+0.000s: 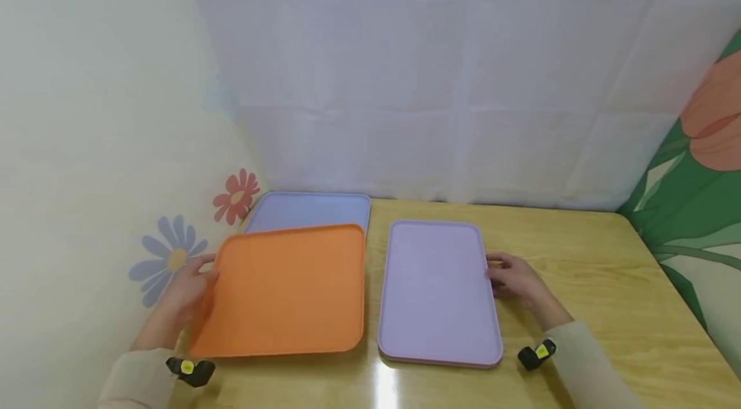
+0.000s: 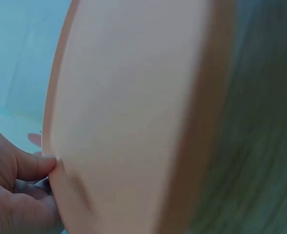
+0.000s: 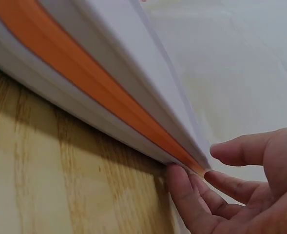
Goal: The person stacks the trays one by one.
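Observation:
An orange tray (image 1: pixel 283 293) is tilted on the left, its near edge raised off the table. My left hand (image 1: pixel 188 290) pinches it by the left rim, the thumb (image 2: pixel 38 165) lying over the edge in the left wrist view. To its right lies a stack with a lavender tray (image 1: pixel 437 293) on top. Seen from the right wrist, an orange tray (image 3: pixel 85 68) is sandwiched between pale ones. My right hand (image 1: pixel 515 277) is at the right side of this stack, fingertips (image 3: pixel 175 173) right at its edge and the thumb apart above them.
A bluish-lavender tray (image 1: pixel 312 209) lies at the back left, partly covered by the tilted tray. Behind the wooden table (image 1: pixel 579 254) hangs a creased white cloth (image 1: pixel 359 74). A wall with painted flowers (image 1: pixel 173 261) stands close on the left, another on the right.

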`<state>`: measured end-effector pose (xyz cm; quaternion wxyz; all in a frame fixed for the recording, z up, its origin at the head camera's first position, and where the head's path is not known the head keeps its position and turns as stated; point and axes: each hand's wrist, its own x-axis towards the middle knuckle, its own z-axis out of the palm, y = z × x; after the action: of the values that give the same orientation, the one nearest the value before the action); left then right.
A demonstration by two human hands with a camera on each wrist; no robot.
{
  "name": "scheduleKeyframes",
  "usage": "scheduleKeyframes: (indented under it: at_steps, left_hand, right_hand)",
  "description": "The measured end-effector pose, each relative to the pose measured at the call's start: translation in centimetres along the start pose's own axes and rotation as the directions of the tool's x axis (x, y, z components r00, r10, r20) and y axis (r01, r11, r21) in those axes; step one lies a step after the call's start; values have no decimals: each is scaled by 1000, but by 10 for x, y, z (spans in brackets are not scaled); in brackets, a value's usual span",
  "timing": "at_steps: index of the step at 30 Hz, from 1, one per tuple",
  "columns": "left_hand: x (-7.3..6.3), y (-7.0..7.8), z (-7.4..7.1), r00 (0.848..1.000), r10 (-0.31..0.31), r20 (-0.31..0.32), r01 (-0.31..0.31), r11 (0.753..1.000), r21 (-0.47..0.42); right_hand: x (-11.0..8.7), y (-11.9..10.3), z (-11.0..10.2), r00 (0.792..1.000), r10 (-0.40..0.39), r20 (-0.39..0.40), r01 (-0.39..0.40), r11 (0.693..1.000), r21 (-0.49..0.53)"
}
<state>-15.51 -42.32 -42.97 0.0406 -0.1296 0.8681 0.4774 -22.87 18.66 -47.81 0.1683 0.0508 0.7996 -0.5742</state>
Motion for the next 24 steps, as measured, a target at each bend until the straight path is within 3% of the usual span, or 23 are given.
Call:
scheduleKeyframes:
  at_steps: [4, 7, 10, 19, 24]
  left_hand:
    - [-3, 6, 8, 999, 24, 31, -18, 985, -171]
    - [-5, 15, 16, 997, 47, 58, -28, 955, -296]
    - [-8, 26, 26, 995, 75, 70, -44, 929, -367]
    - [-16, 61, 72, 992, 104, 66, -43, 798, -601]
    - [-23, 83, 99, 994, 84, 65, -16, 724, -690]
  right_hand:
    - [-8, -4, -3, 997, -68, -43, 68, 998, 13]
    - [-13, -8, -4, 989, -119, -86, 119, 993, 2]
    - [-20, -15, -2, 982, -161, -100, 162, 987, -4]
    - [-39, -28, 13, 971, -240, 21, 236, 966, 105]
    - [-45, -29, 26, 962, -271, 46, 254, 940, 229]
